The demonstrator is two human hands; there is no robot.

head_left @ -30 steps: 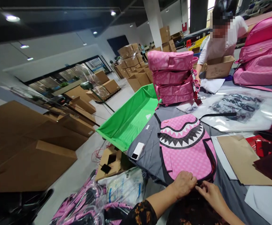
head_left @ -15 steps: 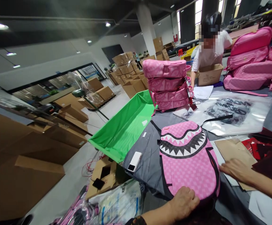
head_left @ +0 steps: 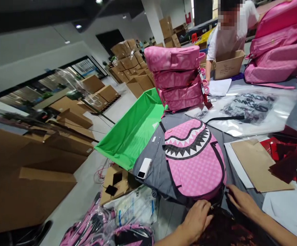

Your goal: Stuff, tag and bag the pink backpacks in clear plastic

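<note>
A pink checked backpack (head_left: 197,174) with a shark-mouth print lies on the grey-covered table, its near end toward me. At that near edge my left hand (head_left: 198,217) has its fingers curled closed on the bag, beside a small metal clip. My right hand (head_left: 243,201) is at the bag's lower right corner, fingers bent together around a black strap (head_left: 229,205), partly hidden by the hand. Another black strap (head_left: 225,118) stretches out from the far end of the bag.
Stacked pink bags (head_left: 176,78) stand behind, beside a green fabric bin (head_left: 130,133). A white phone-like device (head_left: 145,168) lies left of the backpack. Clear plastic bags (head_left: 256,109), brown card (head_left: 261,167) and red tags (head_left: 286,164) lie right. A co-worker (head_left: 227,37) stands across by a carton (head_left: 227,65).
My right hand has moved from the bag's right side down to its near corner. The view has shifted, and the backpack appears farther left. A metal clip now shows by my left hand.
</note>
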